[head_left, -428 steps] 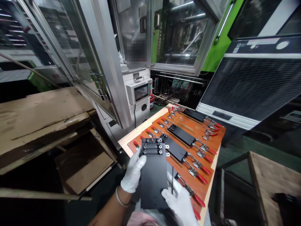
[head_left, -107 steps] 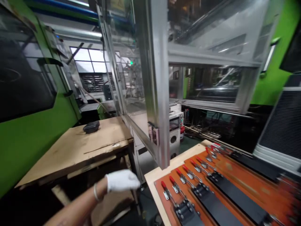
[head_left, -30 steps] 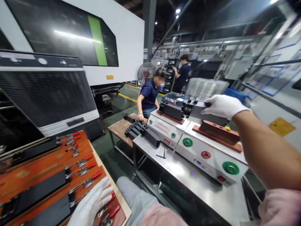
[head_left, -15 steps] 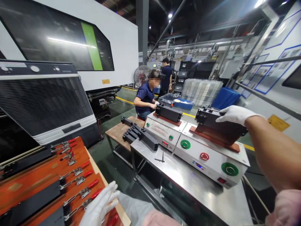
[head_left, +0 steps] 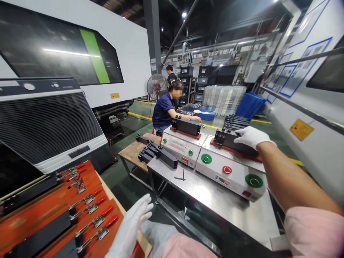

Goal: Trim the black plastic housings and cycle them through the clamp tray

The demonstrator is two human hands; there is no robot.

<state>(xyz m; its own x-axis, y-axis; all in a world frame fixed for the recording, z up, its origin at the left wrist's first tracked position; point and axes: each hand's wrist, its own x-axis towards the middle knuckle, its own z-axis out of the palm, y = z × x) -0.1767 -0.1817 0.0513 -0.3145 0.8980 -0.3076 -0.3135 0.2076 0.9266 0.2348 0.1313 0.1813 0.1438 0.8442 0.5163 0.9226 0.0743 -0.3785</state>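
Note:
My right hand, in a white glove, grips the top of a long black part that sits on the red-brown base of the right white control box. The gloved left hand is raised with extended fingers and nothing in it, beside the orange fixture board with its red-handled clamps. Another black part rests on the left control box. Several more black parts lie at the left end of the metal table.
A seated person reaches an arm behind the left box. A small black stand is on the metal table. More black parts are behind the right box. A wooden table stands at centre-left.
The black part under my right hand has come down onto its base. My left hand has moved right and up. The seated person's arm now stretches right, and the view has shifted.

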